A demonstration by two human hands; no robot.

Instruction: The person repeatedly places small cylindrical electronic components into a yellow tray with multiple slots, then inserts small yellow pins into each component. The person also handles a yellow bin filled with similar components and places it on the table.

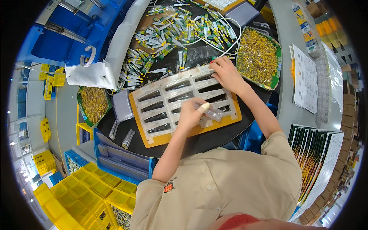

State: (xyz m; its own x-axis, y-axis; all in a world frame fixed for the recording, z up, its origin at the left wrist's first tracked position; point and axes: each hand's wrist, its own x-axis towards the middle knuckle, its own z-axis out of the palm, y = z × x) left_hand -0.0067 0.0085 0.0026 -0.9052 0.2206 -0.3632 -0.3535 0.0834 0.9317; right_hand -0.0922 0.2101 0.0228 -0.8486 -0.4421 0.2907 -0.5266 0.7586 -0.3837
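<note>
Clear plastic blister (212,112) lies pinched between the fingers of the left hand (190,115), sticking out to the right, just above the tray (142,126). It is see-through and long. The right hand (226,73) presses with fingers together on the tray's upper edge. Orange tray holds dark slots; tubes (172,30) lie beyond.

Clear plastic blister shell (212,112) held over slotted orange tray (153,135)
</note>
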